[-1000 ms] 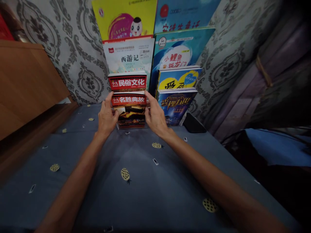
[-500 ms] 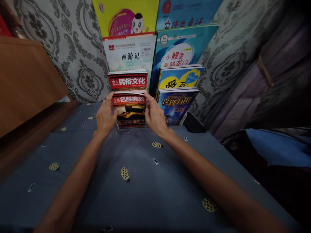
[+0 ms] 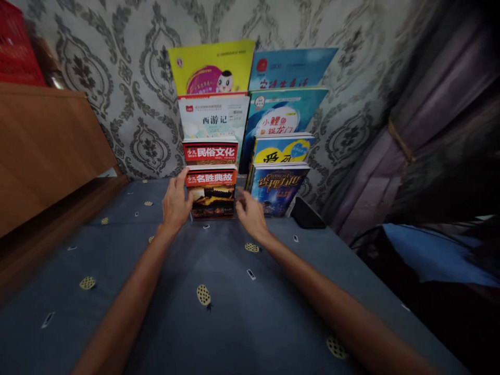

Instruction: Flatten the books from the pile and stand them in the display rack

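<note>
A book with a red title band and a dark landscape cover (image 3: 213, 195) stands upright at the front of the left row. My left hand (image 3: 175, 205) is at its left edge, index finger by the top corner and thumb along the side, fingers apart. My right hand (image 3: 251, 214) hovers between the two rows, slightly off the book's right edge, its fingers loosely apart and holding nothing. Right behind stands a similar red-banded book (image 3: 211, 152). Fronting the right row is a dark blue book (image 3: 278, 191), close to my right fingertips.
Taller books rise behind: a white one (image 3: 211, 115), a yellow-green one (image 3: 213, 60), a teal one (image 3: 287, 107) and a blue one (image 3: 292, 65). A flat black object (image 3: 308, 212) lies at right on the blue cloth (image 3: 164, 312). Patterned wall and wooden cabinet (image 3: 42, 156) border it.
My right hand has come off the front book's upper right corner and dropped lower. My left hand stays at the left edge. The view has tilted up, showing the tall books' tops.
</note>
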Demonstrator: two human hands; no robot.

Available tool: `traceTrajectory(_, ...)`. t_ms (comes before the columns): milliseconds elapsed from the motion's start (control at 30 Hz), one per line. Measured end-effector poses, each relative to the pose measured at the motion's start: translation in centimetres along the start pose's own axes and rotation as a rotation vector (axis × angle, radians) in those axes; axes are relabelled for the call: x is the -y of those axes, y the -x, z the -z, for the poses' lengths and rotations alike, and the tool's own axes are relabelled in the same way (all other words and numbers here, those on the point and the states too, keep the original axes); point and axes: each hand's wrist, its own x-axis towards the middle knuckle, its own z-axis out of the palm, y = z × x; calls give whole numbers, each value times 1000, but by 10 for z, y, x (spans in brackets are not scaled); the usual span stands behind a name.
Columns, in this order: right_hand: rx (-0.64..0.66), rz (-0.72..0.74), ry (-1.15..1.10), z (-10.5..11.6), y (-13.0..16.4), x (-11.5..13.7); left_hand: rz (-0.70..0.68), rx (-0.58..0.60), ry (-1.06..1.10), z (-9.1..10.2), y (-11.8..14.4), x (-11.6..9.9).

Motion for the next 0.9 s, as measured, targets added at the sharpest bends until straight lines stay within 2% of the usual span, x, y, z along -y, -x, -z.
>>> traceTrajectory(100, 67, -19, 82, -5, 9, 0, -19, 7, 51, 1, -1, 0)
traceTrajectory(333, 59, -41, 226, -10, 12, 11, -9, 36, 96, 1, -4, 1)
traceTrajectory(500, 68, -54, 186, -11, 12, 5, 29, 39, 49, 2, -6, -3)
traceTrajectory(667, 85, -106, 129, -7, 9, 6, 82, 94, 21, 6, -5, -6)
traceTrajectory(767, 49, -114, 16, -8, 5, 9, 102, 69, 28, 4, -3, -5)
traceTrajectory(900, -44, -45, -198, -17, 1, 13, 104, 5, 36, -1, -1, 0)
